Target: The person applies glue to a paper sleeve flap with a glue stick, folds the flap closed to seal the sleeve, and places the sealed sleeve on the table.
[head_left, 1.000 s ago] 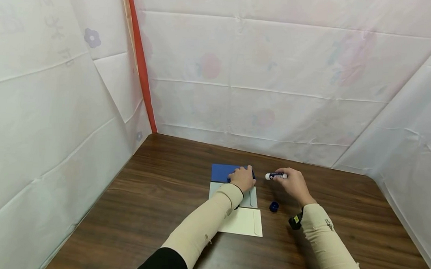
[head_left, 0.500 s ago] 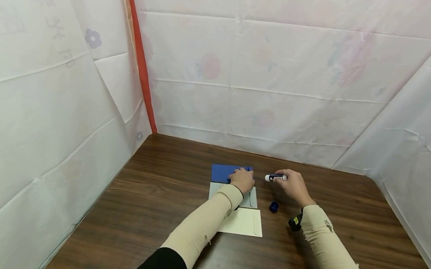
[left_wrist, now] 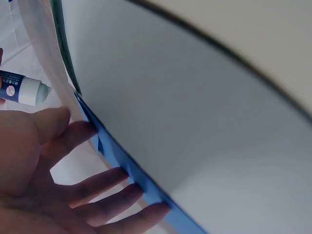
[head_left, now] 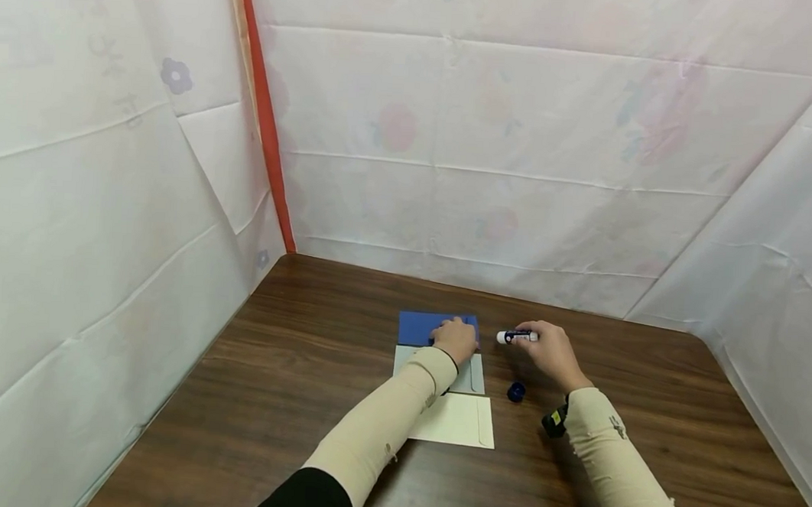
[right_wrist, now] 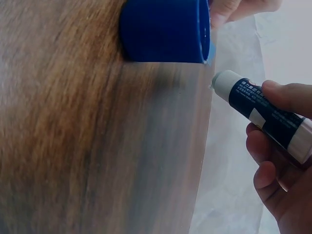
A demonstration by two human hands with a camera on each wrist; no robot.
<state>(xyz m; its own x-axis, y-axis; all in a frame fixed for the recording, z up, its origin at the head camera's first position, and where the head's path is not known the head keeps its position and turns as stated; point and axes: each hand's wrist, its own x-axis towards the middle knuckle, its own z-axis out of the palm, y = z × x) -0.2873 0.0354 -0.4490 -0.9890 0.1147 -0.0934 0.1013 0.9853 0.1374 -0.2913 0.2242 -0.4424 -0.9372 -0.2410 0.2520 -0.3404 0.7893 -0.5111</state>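
Note:
My left hand point(head_left: 454, 340) rests on the blue envelope point(head_left: 419, 328), the farthest of three in a column. In the left wrist view its fingers point(left_wrist: 105, 185) reach out with their tips on the blue paper point(left_wrist: 114, 151). Below it lie the pale grey envelope point(head_left: 406, 353), partly under my wrist, and the cream envelope point(head_left: 455, 421). My right hand point(head_left: 552, 353) holds an uncapped glue stick point(head_left: 515, 336) between thumb and fingers, its white end toward the left. The blue cap point(head_left: 517, 392) stands on the table, nearer than the glue stick.
The brown wood-grain table point(head_left: 267, 399) is bounded by white printed sheets point(head_left: 521, 152) at the back and both sides. A red strip point(head_left: 268, 116) runs down the back left corner.
The left index finger, raised at the blue envelope's right edge earlier, has come down, and the dark edge beside it now lies flat. The right hand with the glue stick has shifted slightly left.

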